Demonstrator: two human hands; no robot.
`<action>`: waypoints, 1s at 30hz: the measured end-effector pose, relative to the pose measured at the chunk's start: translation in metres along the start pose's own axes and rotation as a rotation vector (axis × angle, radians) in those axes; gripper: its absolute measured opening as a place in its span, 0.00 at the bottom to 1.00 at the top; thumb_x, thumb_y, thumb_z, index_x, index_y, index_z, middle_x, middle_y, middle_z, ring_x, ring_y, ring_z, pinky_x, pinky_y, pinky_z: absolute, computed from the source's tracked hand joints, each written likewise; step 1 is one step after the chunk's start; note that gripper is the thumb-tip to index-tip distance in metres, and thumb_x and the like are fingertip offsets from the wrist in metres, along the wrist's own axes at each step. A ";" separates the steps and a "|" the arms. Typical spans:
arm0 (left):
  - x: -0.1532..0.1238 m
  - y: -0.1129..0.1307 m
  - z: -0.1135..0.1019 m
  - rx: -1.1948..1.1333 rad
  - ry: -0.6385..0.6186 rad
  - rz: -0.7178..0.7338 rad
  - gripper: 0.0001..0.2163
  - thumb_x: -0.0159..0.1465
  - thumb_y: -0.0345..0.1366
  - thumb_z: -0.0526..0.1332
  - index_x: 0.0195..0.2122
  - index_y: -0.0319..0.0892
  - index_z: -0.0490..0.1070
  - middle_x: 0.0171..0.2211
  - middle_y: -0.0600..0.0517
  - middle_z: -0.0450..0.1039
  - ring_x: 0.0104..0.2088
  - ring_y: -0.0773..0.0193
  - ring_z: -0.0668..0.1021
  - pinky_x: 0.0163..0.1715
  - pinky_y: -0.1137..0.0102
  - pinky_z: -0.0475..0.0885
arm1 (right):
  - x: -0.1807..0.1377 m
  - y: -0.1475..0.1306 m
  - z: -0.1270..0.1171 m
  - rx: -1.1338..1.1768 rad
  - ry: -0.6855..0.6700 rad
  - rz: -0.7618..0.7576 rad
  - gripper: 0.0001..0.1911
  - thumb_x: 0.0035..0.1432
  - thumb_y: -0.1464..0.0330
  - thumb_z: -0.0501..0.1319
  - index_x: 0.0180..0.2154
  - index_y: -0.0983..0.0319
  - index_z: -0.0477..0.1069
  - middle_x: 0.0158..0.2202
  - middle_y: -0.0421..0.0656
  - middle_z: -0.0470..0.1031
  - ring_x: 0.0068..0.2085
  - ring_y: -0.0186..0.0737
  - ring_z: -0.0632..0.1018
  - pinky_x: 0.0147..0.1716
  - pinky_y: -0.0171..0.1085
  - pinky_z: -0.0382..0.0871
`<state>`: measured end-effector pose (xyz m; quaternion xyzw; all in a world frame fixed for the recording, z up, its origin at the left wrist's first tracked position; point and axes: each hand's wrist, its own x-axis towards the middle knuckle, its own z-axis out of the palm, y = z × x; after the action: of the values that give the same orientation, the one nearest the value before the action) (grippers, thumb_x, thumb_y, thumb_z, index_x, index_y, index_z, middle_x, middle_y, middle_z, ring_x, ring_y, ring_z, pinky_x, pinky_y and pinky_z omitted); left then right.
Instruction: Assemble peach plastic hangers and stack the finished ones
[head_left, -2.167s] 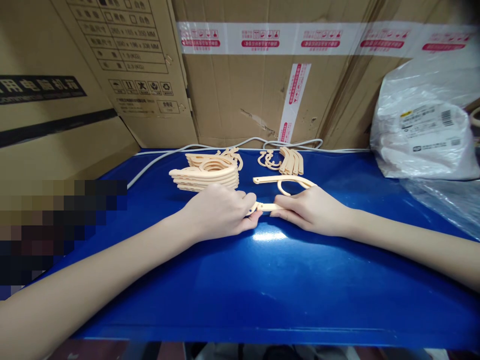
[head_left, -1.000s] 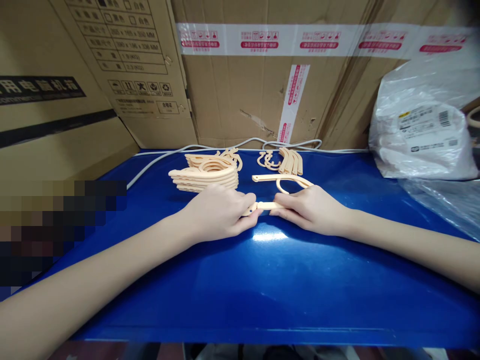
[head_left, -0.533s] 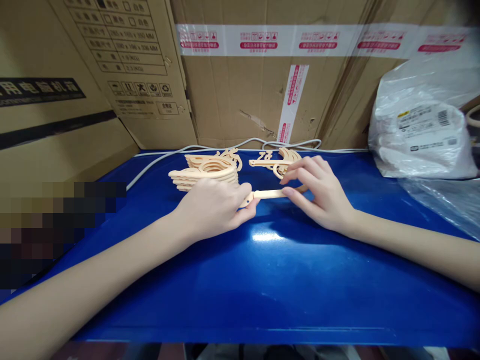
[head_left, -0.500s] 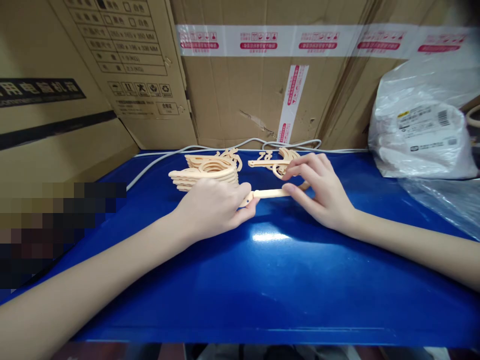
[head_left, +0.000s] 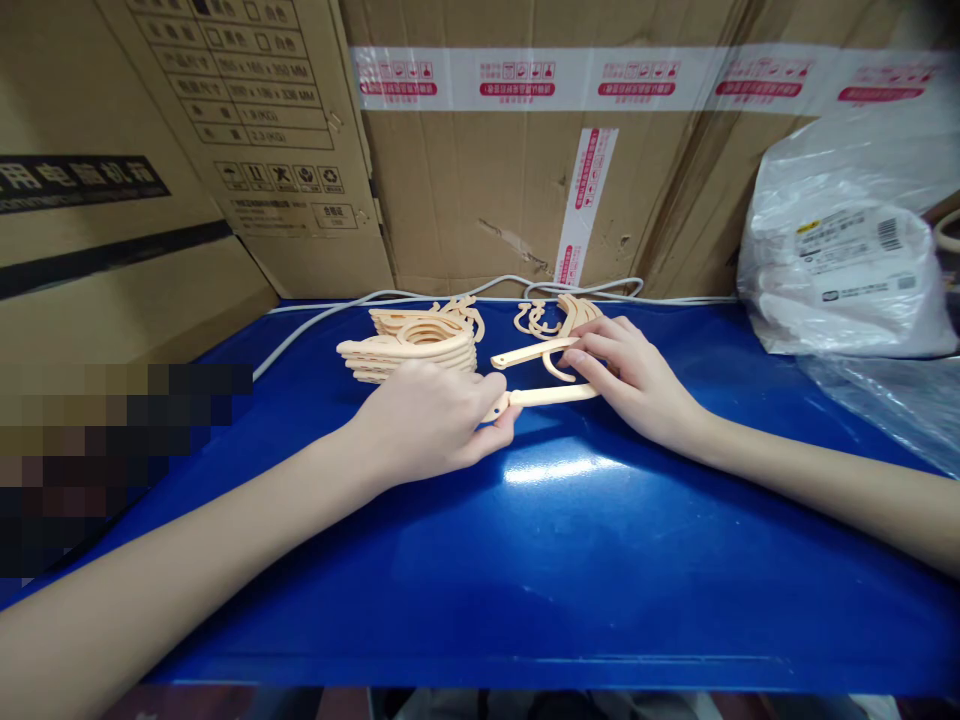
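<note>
Between the thumb and fingers of my left hand (head_left: 435,415) is the jointed end of a cream plastic hanger (head_left: 555,395), its slim bar reaching right. My right hand (head_left: 637,380) pinches a second cream hanger arm (head_left: 525,353) with a curved hook (head_left: 556,368) beneath it. The right fingertips also lie by the far end of the first bar; whether they grip it is hidden. Beside and behind my left hand rises a stack of cream hangers (head_left: 409,350). More hanger parts with hooks (head_left: 536,318) lie behind my right hand.
A blue tabletop (head_left: 525,580) lies under everything. Cardboard boxes (head_left: 480,190) wall off the back and left. A white cable (head_left: 360,300) runs along the rear edge. On the right sit a white plastic bag (head_left: 840,270) and clear film (head_left: 885,400).
My right hand has pulled the second hanger arm and its hook toward me, away from the rear parts. My left hand keeps its hold, almost unmoved.
</note>
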<state>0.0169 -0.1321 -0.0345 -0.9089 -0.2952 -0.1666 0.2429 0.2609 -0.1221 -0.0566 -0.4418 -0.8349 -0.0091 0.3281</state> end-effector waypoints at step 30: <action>0.001 0.005 -0.006 -0.458 -0.202 0.281 0.09 0.58 0.23 0.53 0.36 0.40 0.68 0.51 0.45 0.68 0.49 0.54 0.70 0.48 0.61 0.66 | -0.002 0.009 0.006 -0.082 -0.120 -0.010 0.12 0.66 0.65 0.54 0.38 0.60 0.76 0.37 0.46 0.75 0.42 0.46 0.73 0.41 0.44 0.61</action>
<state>0.0200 -0.1382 -0.0309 -0.9841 -0.1437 -0.1023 0.0214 0.2653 -0.1159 -0.0649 -0.4502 -0.8543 -0.0184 0.2591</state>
